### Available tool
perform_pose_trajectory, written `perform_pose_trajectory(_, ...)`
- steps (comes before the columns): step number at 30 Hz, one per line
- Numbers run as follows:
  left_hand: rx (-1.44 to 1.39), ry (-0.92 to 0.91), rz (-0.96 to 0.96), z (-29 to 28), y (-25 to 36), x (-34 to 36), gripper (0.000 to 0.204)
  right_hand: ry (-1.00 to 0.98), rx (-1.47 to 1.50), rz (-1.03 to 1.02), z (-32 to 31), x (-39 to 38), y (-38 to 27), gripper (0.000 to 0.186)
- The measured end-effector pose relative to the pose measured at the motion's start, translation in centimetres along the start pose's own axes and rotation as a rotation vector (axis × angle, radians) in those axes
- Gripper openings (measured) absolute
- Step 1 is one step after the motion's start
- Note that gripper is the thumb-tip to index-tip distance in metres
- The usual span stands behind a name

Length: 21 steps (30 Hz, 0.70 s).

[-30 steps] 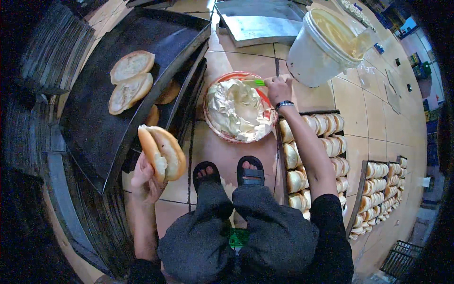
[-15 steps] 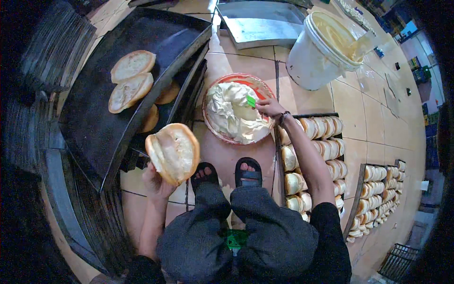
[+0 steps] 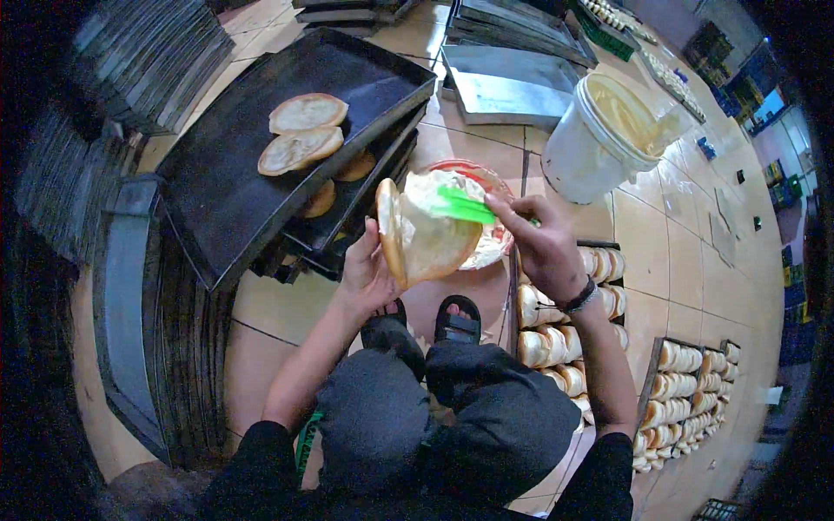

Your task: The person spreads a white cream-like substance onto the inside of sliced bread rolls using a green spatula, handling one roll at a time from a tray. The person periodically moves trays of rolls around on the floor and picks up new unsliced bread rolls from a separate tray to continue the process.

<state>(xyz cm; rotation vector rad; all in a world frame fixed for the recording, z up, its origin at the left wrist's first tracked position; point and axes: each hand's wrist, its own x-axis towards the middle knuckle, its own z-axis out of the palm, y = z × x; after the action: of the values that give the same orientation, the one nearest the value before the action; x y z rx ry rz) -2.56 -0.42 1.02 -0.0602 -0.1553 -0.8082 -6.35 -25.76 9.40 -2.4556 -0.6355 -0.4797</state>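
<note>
A split bun point(image 3: 426, 256) rests opened out in my left hand point(image 3: 369, 269), whose fingers curl around its side. Over it, my right hand point(image 3: 543, 252) grips a bright green spreader point(image 3: 460, 201) that carries white cream and lies on or just above the bun's inner face. Behind them is a red-rimmed bowl point(image 3: 473, 169) of white cream, partly hidden by the bun and my hands. At the upper left, two bun halves point(image 3: 308, 114) lie cut side up in a dark tray point(image 3: 217, 187), with more buns in a tray underneath.
A white bucket of tan cream point(image 3: 582, 152) stands at upper right, beside a silver tray point(image 3: 504, 91). Trays of filled buns point(image 3: 565, 347) lie right of my feet, with more point(image 3: 673, 408) farther right. Tall stacks of dark trays point(image 3: 148, 69) stand along the left.
My left hand has raised the bun rightward, over the bowl. My right hand has lifted the green spreader out of the cream and brought it onto the bun. The view has shifted.
</note>
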Motion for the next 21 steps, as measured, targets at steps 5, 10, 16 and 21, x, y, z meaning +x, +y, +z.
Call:
perform_pose_trajectory(5, 0.208, 0.076, 0.068, 2.3, 0.4, 0.9, 0.052, 0.070, -0.244, -0.096, -2.3, -1.7, -0.1, 0.062)
perform_pose_trajectory(10, 0.471, 0.300, 0.113, 3.5, 1.4, 1.3, 0.043, 0.068, -0.286, -0.005, -5.2, -2.5, -0.5, 0.065)
perform_pose_trajectory(16, 0.491, 0.343, 0.172, 4.4, 0.4, 1.8, 0.038, 0.012, -0.159, 0.095, -3.6, -0.7, -4.2, 0.060)
perform_pose_trajectory(21, 0.345, 0.440, 0.341, 3.9, 1.7, 3.5, 0.034, -0.028, -0.257, 0.033, -1.3, -3.1, -5.3, 0.052)
